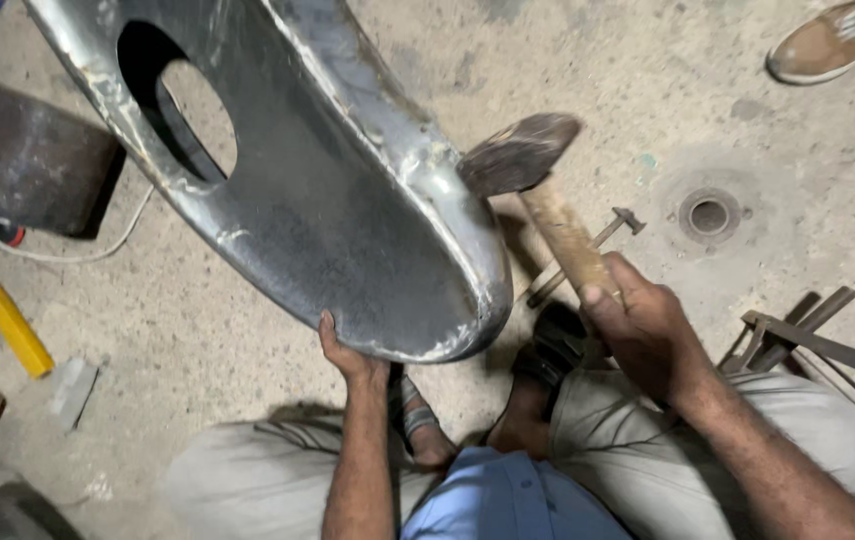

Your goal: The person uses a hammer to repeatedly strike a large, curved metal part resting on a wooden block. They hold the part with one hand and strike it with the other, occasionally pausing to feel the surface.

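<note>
The left hand (347,352) is gripping the curved grey sheet-metal shell (347,200) at its lower rim; right-hand fingers (637,325) are wrapping the wooden-handled hammer (547,200). Steadying the rim firmly should be keeping blows square.

There are two hands, the left hand (345,352) and the right hand (644,325). There is one hammer (537,190), one big metal shell (327,190) with one oval hole (182,115), one yellow block (13,327), one round floor drain (708,214) and one brown shoe (837,38).
</note>
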